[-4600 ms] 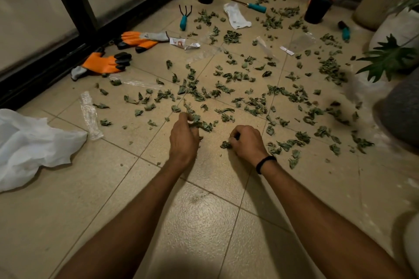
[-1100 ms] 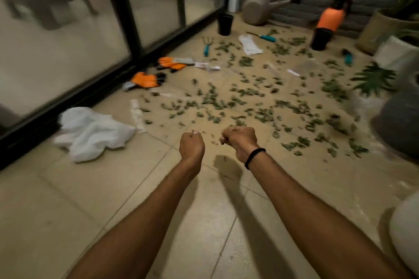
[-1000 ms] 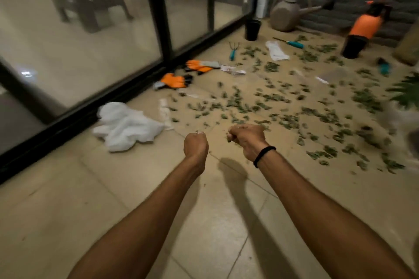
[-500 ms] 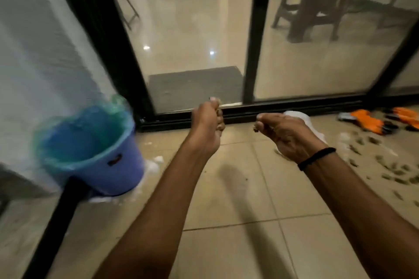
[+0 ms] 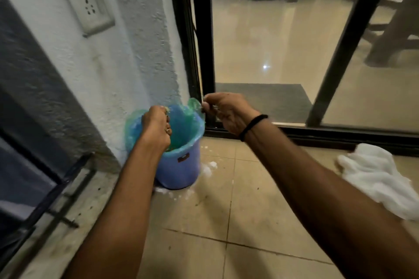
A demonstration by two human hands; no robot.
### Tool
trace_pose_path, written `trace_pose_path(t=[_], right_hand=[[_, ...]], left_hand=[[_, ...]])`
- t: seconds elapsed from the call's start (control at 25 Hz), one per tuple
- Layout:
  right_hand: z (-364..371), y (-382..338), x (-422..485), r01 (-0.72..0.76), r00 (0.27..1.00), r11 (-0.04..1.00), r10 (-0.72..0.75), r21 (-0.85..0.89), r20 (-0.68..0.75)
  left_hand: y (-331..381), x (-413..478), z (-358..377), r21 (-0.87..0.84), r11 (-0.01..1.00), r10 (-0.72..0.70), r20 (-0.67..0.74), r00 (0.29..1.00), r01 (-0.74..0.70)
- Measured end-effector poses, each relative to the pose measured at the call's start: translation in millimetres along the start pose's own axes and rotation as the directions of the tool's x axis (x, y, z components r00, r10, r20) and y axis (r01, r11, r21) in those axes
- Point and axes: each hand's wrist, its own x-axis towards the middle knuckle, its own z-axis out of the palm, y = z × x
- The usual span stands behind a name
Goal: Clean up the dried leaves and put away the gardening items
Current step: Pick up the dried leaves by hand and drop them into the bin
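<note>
Now shows two fists at a blue bin [image 5: 179, 166] with a green liner [image 5: 189, 123] by the wall — left hand [image 5: 156, 125] clenched right over the opening, right hand [image 5: 226, 113] curled tight just beside the rim — presumably to drop dried leaves, hidden inside both fists, straight in.

Single head-worn wide-angle view, no other camera. Looks forward and down, facing corner where white wall [image 5: 108, 70] meets black door frame [image 5: 201, 29]. Blue bucket [image 5: 179, 165] near centre, close, within arm's reach. Forearms enter from bottom edge; left grip [image 5: 156, 129] and right grip [image 5: 226, 113] mid-frame. Floor [image 5: 226, 222] fills lower half; straight lines bow at edges.
</note>
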Motion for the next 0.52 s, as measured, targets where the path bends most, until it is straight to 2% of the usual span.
trace_pose_path(t=[0.08,0.16,0.32,0.4,0.52], right_hand=[[30,22,19,0.007,0.998,0.998,-0.002,-0.065,0.07],[47,43,32,0.041,0.99,0.978,-0.013,-0.206,0.137],[45,69,35,-0.013,0.955,0.912,0.133,-0.41,0.266],[38,75,43,0.029,0.966,0.899,0.087,-0.437,0.242],[27,74,56,0.086,0.983,0.92,-0.015,-0.383,0.184]], left_hand=[[6,9,-17,0.036,0.999,-0.003,-0.075,0.997,0.006],[6,16,-25,0.02,0.998,-0.06,-0.087,0.994,0.062],[-5,35,-24,0.103,0.987,-0.117,-0.057,0.991,0.123],[-8,35,-17,0.141,0.99,0.007,-0.141,0.99,0.013],[-15,32,-5,0.183,0.973,0.186,-0.256,0.949,-0.141]])
